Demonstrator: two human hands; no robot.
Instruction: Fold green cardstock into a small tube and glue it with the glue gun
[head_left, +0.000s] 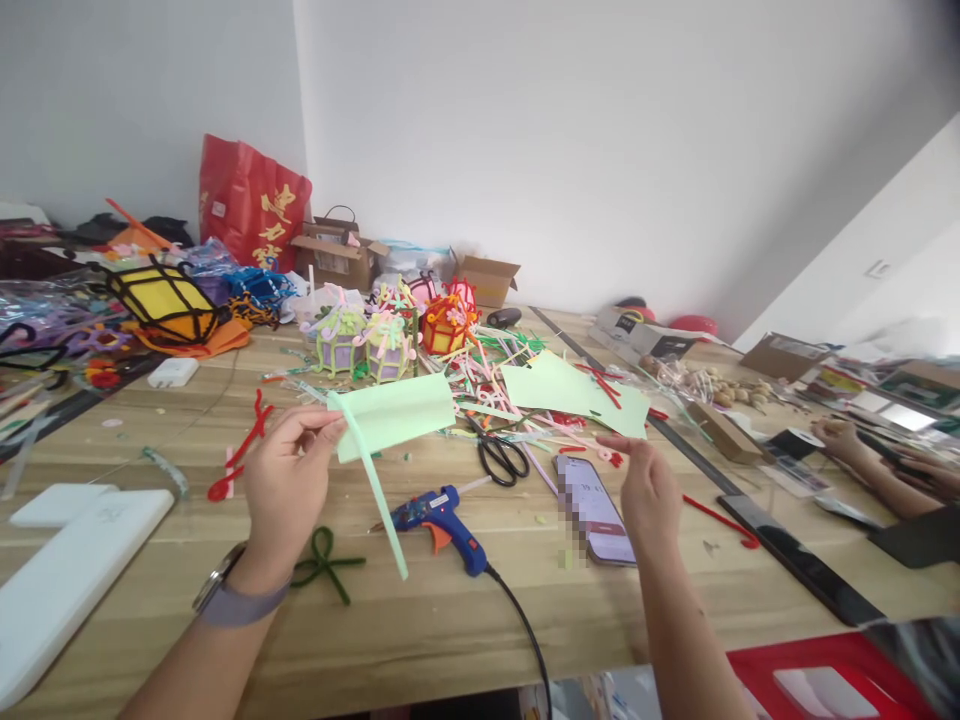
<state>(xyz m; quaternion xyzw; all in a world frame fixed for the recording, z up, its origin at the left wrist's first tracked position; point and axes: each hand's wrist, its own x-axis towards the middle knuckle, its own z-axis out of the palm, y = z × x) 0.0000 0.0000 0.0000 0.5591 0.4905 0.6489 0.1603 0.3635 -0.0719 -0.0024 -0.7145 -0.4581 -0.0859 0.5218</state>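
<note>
My left hand (289,480) pinches the corner of a folded light-green paper sheet (397,412), held above the wooden table (420,630). A narrow green strip (375,500) hangs down from the same pinch. My right hand (646,492) hovers with fingers apart over a smartphone (592,510) lying on the table and holds nothing. A blue hot-glue gun (442,515) with an orange trigger lies between my hands. Black scissors (501,455) rest just beyond it. A dark green pipe-cleaner loop (324,565) lies by my left wrist.
More green paper (574,388) lies behind the phone. Pipe-cleaner lanterns (367,340), cardboard boxes (337,255), a red bag (251,205) and a yellow lantern (165,300) crowd the back. A white foam piece (67,570) lies left. Another person's hands (862,450) work at right beside a long black ruler (795,560).
</note>
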